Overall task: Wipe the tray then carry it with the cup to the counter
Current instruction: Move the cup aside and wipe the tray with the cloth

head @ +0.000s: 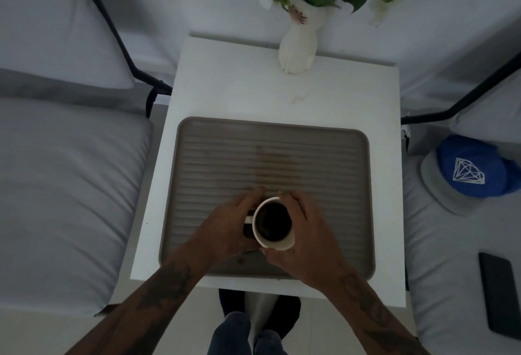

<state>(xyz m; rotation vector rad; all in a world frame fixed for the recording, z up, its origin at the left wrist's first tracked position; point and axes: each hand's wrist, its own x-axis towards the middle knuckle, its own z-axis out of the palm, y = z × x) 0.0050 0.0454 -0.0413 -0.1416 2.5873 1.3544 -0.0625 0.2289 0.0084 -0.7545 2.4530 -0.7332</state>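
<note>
Gripping the cup (273, 223) from both sides, the left hand (225, 227) and right hand (307, 237) wrap snugly around its white wall, the left fingers (255, 195) curling past the far rim. The cup stands upright over the near middle of the tray (332, 185), mouth up, dark liquid inside; its handle points left, toward the left palm, half hidden there. Whether its base touches the tray cannot be told.

The tray is a grey-brown ribbed rectangle with rounded corners, lying flat on the white table (231, 83). Its long axis runs left to right, as do the ribs. A brownish stain (270, 162) marks its middle, just beyond the cup, and a small dark drop sits near the front edge by the left wrist.

A white vase (297, 49) of white flowers stands at the table's far edge. To the right, on a grey cushion, lies a blue cap (473, 169) bearing a white line-drawn diamond; no lettering can be read on it. A dark phone (500, 295) lies nearer on the same cushion.
</note>
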